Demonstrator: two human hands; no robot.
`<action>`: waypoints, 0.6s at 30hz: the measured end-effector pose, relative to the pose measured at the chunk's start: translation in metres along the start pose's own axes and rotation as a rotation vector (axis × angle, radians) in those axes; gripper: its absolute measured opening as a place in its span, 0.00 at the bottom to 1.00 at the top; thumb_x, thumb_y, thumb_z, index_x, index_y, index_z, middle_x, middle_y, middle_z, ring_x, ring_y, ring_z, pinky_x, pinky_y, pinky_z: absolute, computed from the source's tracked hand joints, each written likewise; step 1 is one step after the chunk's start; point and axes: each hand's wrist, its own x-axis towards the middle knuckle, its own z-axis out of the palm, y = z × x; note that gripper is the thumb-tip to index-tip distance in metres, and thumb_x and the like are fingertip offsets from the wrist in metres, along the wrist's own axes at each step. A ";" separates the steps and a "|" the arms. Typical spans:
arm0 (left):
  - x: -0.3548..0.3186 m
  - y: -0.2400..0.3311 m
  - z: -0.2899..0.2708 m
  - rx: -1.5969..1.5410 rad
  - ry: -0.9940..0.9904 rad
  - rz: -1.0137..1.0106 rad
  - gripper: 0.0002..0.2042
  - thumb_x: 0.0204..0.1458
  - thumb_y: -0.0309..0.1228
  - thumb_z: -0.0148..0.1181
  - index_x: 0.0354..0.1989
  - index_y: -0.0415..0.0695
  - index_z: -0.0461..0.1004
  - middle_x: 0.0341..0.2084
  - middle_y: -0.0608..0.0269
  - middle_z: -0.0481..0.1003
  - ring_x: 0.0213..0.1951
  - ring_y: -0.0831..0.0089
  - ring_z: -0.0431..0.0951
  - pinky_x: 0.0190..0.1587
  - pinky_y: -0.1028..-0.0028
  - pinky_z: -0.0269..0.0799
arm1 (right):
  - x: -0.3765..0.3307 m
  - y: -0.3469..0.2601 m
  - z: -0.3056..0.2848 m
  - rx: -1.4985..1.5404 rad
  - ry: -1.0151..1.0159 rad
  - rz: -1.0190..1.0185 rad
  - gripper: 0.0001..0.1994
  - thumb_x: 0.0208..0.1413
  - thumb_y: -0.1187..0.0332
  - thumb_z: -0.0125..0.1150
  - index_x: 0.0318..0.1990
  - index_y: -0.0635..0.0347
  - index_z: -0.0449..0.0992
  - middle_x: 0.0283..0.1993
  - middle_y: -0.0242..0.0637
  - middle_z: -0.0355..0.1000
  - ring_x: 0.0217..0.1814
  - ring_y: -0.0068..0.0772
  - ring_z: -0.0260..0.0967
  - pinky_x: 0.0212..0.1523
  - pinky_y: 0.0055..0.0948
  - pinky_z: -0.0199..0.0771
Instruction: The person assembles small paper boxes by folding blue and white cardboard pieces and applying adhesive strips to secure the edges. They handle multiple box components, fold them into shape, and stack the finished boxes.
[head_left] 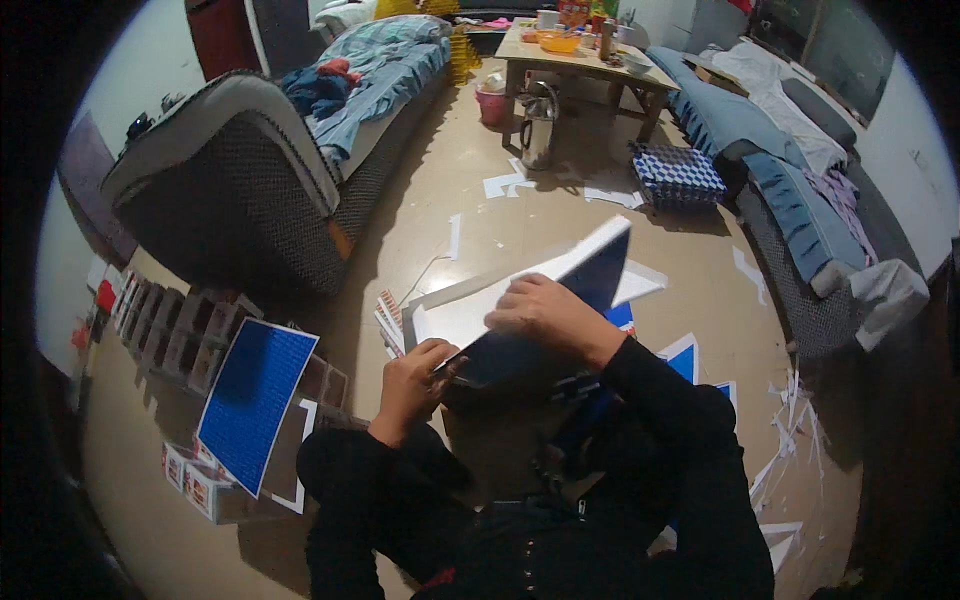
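In front of my body a large sheet (590, 275), white on one face and dark blue on the other, stands tilted up with its far right corner raised. My right hand (550, 318) grips its upper edge, fingers bent over the white face. At the sheet's near left end my left hand (412, 388) is closed on the edge, thumb and fingers pinched together. A small dark strip shows by those fingertips, too small to name. Below the sheet lies a pale flat surface, mostly hidden by it. A blue sheet with white borders (258, 405) rests on boxes to my left.
Stacked clear-sided boxes (165, 335) stand at the left beside a grey sofa (225, 190). White paper scraps (790, 430) litter the floor at right. Farther off are a metal flask (538, 135), a wooden table (590, 65), a checked stool (678, 172) and a second sofa (790, 240).
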 end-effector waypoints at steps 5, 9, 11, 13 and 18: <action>0.000 0.011 0.004 -0.593 0.202 -0.504 0.14 0.59 0.39 0.58 0.30 0.39 0.77 0.22 0.62 0.76 0.19 0.72 0.76 0.20 0.75 0.69 | 0.019 0.000 -0.017 -0.151 0.437 0.127 0.18 0.51 0.70 0.61 0.51 0.50 0.74 0.52 0.37 0.71 0.63 0.39 0.63 0.67 0.42 0.55; -0.007 0.024 0.000 -0.968 0.385 -0.679 0.19 0.62 0.45 0.52 0.38 0.37 0.73 0.19 0.62 0.74 0.15 0.78 0.71 0.17 0.81 0.66 | -0.017 -0.004 -0.009 -0.143 0.710 0.491 0.23 0.57 0.63 0.60 0.60 0.53 0.68 0.64 0.45 0.61 0.70 0.48 0.52 0.69 0.45 0.48; -0.024 0.019 0.010 -1.145 0.386 -0.766 0.23 0.61 0.50 0.51 0.46 0.38 0.68 0.26 0.59 0.75 0.19 0.77 0.72 0.18 0.83 0.66 | -0.032 -0.015 0.009 -0.097 0.799 0.615 0.28 0.57 0.56 0.59 0.63 0.54 0.62 0.67 0.48 0.54 0.71 0.49 0.48 0.70 0.45 0.47; -0.039 0.026 0.033 -1.306 0.440 -0.861 0.24 0.60 0.51 0.52 0.48 0.39 0.68 0.31 0.59 0.76 0.21 0.76 0.73 0.19 0.83 0.66 | -0.046 -0.029 0.023 0.032 0.838 0.709 0.33 0.58 0.51 0.58 0.66 0.56 0.57 0.70 0.50 0.49 0.73 0.49 0.44 0.70 0.45 0.45; -0.067 0.044 0.105 -1.734 0.538 -1.177 0.22 0.55 0.52 0.58 0.47 0.46 0.71 0.32 0.66 0.75 0.26 0.80 0.73 0.26 0.87 0.70 | -0.080 -0.073 0.061 0.698 0.791 0.887 0.42 0.57 0.46 0.58 0.69 0.64 0.48 0.73 0.54 0.41 0.75 0.52 0.37 0.72 0.47 0.38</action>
